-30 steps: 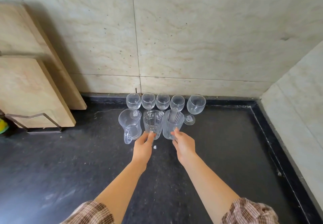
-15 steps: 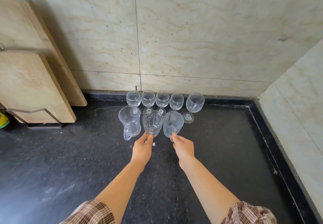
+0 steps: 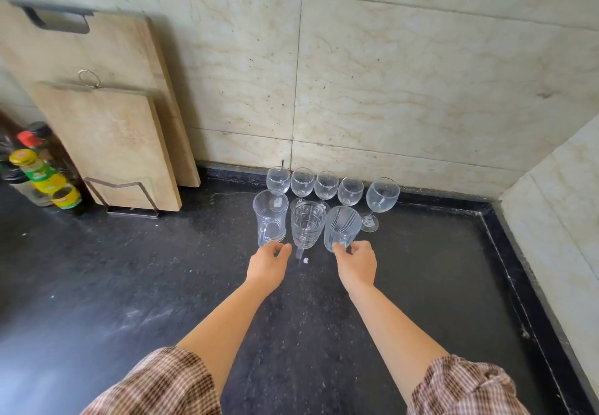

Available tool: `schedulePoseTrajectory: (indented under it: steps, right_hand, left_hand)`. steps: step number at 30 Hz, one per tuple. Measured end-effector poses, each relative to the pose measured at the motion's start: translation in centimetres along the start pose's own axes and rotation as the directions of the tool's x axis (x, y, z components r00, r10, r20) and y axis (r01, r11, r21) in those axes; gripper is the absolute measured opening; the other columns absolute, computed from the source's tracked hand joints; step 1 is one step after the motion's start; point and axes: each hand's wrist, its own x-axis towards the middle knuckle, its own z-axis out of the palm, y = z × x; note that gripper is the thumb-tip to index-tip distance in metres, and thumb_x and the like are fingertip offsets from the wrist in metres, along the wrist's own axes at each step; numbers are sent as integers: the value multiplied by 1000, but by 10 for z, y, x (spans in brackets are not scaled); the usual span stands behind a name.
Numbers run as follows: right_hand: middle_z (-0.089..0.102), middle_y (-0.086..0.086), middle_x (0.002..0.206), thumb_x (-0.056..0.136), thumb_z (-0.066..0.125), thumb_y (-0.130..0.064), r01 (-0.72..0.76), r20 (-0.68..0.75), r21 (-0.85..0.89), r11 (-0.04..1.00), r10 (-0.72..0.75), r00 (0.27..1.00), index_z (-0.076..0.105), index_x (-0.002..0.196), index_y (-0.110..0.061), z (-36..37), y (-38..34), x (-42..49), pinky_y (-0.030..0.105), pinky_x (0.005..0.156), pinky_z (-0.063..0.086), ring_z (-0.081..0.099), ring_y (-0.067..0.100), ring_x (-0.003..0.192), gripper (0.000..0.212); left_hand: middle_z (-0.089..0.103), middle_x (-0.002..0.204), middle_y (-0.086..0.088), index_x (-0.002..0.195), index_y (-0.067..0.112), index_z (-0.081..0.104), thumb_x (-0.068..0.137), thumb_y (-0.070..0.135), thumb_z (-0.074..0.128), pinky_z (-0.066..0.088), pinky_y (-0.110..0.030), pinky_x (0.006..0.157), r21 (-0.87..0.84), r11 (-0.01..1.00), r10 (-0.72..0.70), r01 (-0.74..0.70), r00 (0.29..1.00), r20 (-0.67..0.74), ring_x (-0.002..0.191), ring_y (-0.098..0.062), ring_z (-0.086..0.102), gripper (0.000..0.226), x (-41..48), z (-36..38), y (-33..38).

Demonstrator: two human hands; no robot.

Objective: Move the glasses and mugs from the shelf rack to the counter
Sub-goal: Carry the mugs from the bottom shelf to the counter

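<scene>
- Currently all the glassware stands upright on the dark counter (image 3: 129, 285), tucked near the back wall (image 3: 405, 90).
- Back row: four small wine glasses (image 3: 326, 185) side by side along the wall, and a taller glass (image 3: 382, 194) on a stem just to their right.
- Front row: three clear mugs close together.
- I see the left mug (image 3: 270, 210) as plain and smooth, with its handle facing me.
- My middle mug (image 3: 308, 223) has a cut grid pattern, and its handle points straight at me.
- My right mug (image 3: 343, 225) is ribbed with slanting lines and flares toward the rim.
- My left hand (image 3: 267, 267) sits at the foot of the left mug with its fingers curled. I cannot tell whether it grips anything.
- My right hand (image 3: 358, 267) pinches the base of the right mug, thumb (image 3: 338, 248) in front and fingers curled round its right side.
- A white speck (image 3: 304, 260) lies on the counter between my hands.
- Two wooden boards (image 3: 107, 142) lean at left, with bottles (image 3: 48, 181) beside them.
</scene>
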Motion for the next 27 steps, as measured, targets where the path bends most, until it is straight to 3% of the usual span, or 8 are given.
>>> schedulePoseTrajectory:
  steps: [3, 7, 10, 14, 18, 22, 27]
  right_hand:
    - [54, 10, 117, 88, 67, -30, 90, 6, -42, 995, -89, 996, 52, 115, -2, 8, -9, -19, 31, 76, 40, 57, 27, 100, 42]
    - [55, 8, 121, 89, 64, -33, 265, 171, -113, 957, -244, 955, 51, 119, -5, 24, -23, -58, 30, 81, 40, 55, 26, 108, 43]
    - [55, 7, 128, 91, 60, -38, 398, 309, -153, 904, -339, 888, 51, 123, -10, 44, -33, -94, 33, 89, 43, 54, 23, 117, 44]
    - [51, 4, 130, 93, 56, -40, 584, 476, -213, 783, -439, 762, 50, 126, -14, 72, -40, -158, 31, 85, 41, 51, 21, 118, 43]
    - [48, 4, 133, 95, 52, -40, 747, 615, -245, 618, -497, 612, 48, 131, -16, 99, -33, -236, 36, 93, 44, 47, 23, 121, 43]
    - [42, 5, 140, 97, 49, -36, 881, 766, -208, 424, -490, 416, 42, 137, -15, 122, -19, -327, 38, 96, 42, 40, 24, 128, 46]
    - [43, 8, 138, 95, 49, -35, 976, 864, -71, 205, -477, 162, 41, 135, -14, 152, 0, -451, 41, 99, 42, 38, 27, 128, 46]
  left_hand:
    - [60, 103, -1, 121, 13, 59, 98, 37, 41, 44, -29, 69, 23, 1000, 15, -14, 999, -37, 85, -18, 54, 38, -16, -19, -10]
    - [60, 121, -5, 123, 14, 56, 99, 37, 41, 41, -25, 66, 113, 992, 65, -52, 991, -118, 88, -15, 52, 37, -43, -52, -28]
    - [58, 123, -8, 124, 16, 54, 99, 36, 41, 39, -21, 53, 140, 989, 73, -46, 979, -192, 79, -14, 55, 35, -67, -81, -50]
    - [55, 125, -11, 129, 17, 50, 98, 35, 43, 37, -22, 45, 108, 994, 25, 8, 954, -298, 59, -12, 53, 36, -111, -123, -97]
    - [47, 134, -11, 134, 14, 47, 98, 31, 42, 45, -27, 62, 140, 986, -22, 89, 905, -425, 76, -18, 57, 40, -176, -168, -158]
    - [48, 136, -16, 133, 12, 48, 96, 29, 44, 44, -37, 97, 124, 971, -109, 205, 839, -533, 115, -33, 54, 41, -260, -203, -226]
    - [51, 134, -15, 133, 12, 49, 95, 30, 47, 40, -39, 104, 11, 951, -217, 308, 697, -683, 122, -34, 50, 42, -378, -237, -303]
